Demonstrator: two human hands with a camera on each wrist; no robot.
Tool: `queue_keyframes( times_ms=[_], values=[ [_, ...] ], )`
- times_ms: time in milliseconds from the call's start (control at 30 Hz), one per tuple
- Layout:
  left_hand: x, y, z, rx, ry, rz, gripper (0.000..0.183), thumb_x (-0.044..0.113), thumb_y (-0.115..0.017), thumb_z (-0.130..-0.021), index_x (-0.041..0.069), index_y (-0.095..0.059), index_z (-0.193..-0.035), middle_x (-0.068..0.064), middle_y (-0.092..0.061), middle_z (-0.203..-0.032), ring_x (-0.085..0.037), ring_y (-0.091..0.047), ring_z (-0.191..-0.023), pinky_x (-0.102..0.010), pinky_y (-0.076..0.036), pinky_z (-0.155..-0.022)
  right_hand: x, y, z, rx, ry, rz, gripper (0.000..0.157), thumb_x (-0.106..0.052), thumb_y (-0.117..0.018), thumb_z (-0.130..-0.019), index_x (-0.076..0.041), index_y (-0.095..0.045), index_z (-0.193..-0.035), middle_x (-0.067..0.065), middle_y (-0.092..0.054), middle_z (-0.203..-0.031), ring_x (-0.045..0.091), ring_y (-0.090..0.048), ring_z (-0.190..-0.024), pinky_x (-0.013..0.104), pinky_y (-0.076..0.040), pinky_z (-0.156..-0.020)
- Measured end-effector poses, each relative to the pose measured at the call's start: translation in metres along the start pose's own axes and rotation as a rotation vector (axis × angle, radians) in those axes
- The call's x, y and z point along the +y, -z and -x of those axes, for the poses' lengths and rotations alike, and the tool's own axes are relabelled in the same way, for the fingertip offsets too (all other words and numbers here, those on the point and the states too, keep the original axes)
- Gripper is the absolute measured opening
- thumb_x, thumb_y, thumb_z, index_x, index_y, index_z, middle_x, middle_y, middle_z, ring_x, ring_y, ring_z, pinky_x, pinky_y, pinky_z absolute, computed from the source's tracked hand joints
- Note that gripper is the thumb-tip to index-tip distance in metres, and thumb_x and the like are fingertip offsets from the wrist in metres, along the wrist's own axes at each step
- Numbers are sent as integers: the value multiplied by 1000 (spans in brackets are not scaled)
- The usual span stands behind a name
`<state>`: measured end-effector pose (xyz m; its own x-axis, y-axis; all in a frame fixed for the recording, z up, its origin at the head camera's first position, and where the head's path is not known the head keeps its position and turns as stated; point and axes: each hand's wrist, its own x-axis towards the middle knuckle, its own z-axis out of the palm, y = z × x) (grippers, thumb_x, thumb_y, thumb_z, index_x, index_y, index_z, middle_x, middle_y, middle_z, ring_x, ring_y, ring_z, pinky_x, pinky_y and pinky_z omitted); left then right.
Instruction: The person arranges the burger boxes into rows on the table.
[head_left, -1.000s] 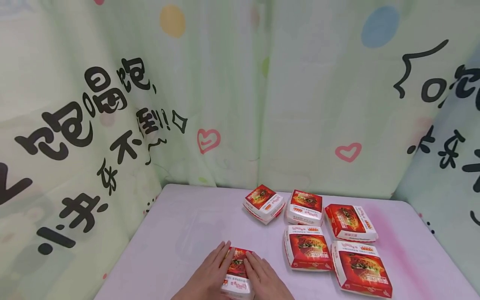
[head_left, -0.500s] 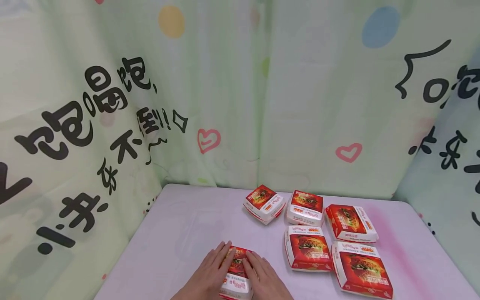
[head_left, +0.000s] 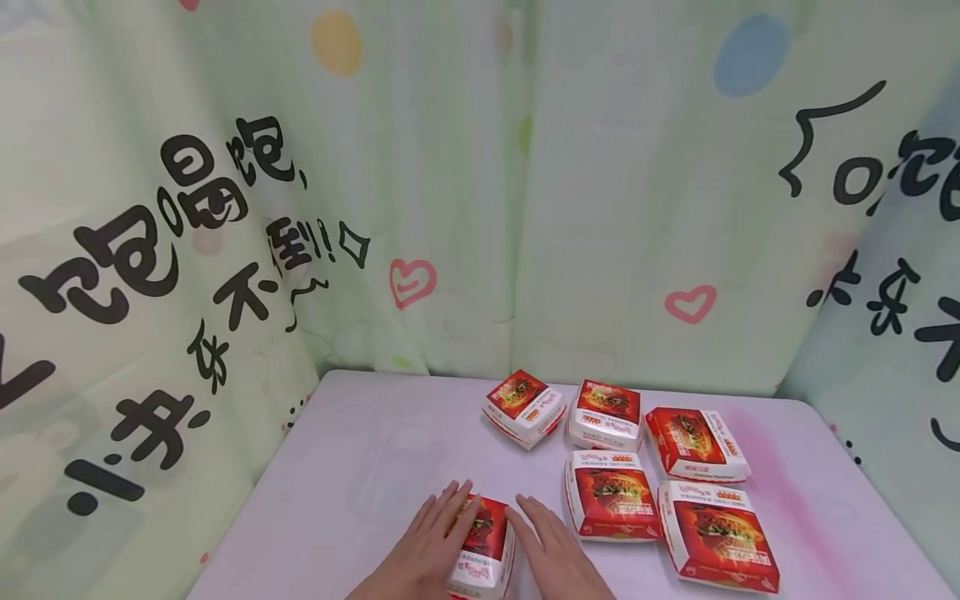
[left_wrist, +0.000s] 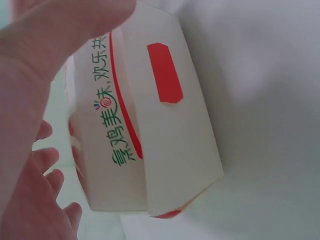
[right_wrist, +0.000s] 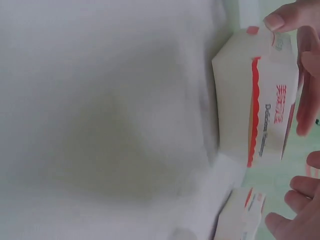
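A red-and-white burger box (head_left: 477, 567), printed with a burger picture, sits on the table close to me in the head view. My left hand (head_left: 420, 542) rests over its left side and top with straight fingers; its thumb (left_wrist: 65, 27) crosses the box in the left wrist view. My right hand (head_left: 561, 554) is beside the box's right side, apart from it, fingers extended and holding nothing. The right wrist view shows a white end of the box (right_wrist: 232, 105), with my right hand's fingers (right_wrist: 300, 200) a short way from it.
Several more burger boxes stand right of and behind the near one, such as a far tilted box (head_left: 525, 408) and a large front box (head_left: 720, 537). They are on a pale table (head_left: 360, 433). A printed curtain (head_left: 600, 208) hangs behind and along both sides.
My right hand has come off the near box and shifted right, so the box's right side now shows. My left hand stays on the box. The head view has turned slightly.
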<state>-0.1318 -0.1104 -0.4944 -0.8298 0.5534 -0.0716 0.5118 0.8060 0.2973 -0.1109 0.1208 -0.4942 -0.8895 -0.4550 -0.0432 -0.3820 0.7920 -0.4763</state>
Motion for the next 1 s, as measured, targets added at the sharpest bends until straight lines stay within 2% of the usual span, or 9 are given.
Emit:
queue_keyframes(
  times_ms=[133, 267, 400, 600, 767, 1000],
  values=[
    [3, 0, -3, 37, -35, -25, 118, 89, -52, -69, 20, -21, -159, -2, -18, -166, -28, -19, -152, -54, -28, -120, 5, 5, 4, 56, -13, 28, 93, -70, -62, -83, -9, -39, -150, 13, -34, -157, 36, -38, -140, 62, -43, -105],
    [6, 0, -7, 100, -98, -60, 117, 90, -48, -70, 17, -24, -158, -4, -22, -165, -28, -24, -150, -52, -31, -118, 10, 9, 7, 100, -32, 19, 88, -62, -66, -84, -8, -41, -149, 15, -35, -156, 37, -39, -139, 64, -43, -104],
    [12, 1, -13, 129, -130, -64, 114, 85, -55, -74, 14, -24, -158, -6, -23, -164, -29, -24, -150, -55, -34, -116, 15, 12, 10, 121, -73, -12, 87, -58, -70, -83, -9, -41, -149, 14, -35, -156, 38, -38, -140, 65, -41, -105],
    [26, 5, -25, 81, -118, -41, 111, 78, -61, -77, 18, -18, -159, -3, -18, -166, -27, -20, -153, -53, -30, -119, 24, 19, 15, 177, -119, -41, 84, -54, -73, -81, -12, -43, -148, 12, -37, -155, 35, -39, -139, 65, -42, -104],
    [39, 6, -38, 43, -110, 2, 108, 74, -63, -79, 21, -15, -160, 2, -14, -167, -23, -15, -154, -50, -25, -122, 35, 25, 21, 238, -151, 2, 82, -49, -77, -80, -9, -47, -145, 11, -40, -153, 33, -41, -137, 61, -45, -104],
    [60, 3, -56, -9, -75, -40, 107, 73, -64, -78, 24, -15, -160, 5, -16, -167, -20, -16, -154, -46, -26, -122, 50, 36, 32, 232, -264, 30, 87, -52, -78, -76, -11, -46, -146, 8, -39, -153, 33, -39, -136, 62, -45, -102]
  ],
)
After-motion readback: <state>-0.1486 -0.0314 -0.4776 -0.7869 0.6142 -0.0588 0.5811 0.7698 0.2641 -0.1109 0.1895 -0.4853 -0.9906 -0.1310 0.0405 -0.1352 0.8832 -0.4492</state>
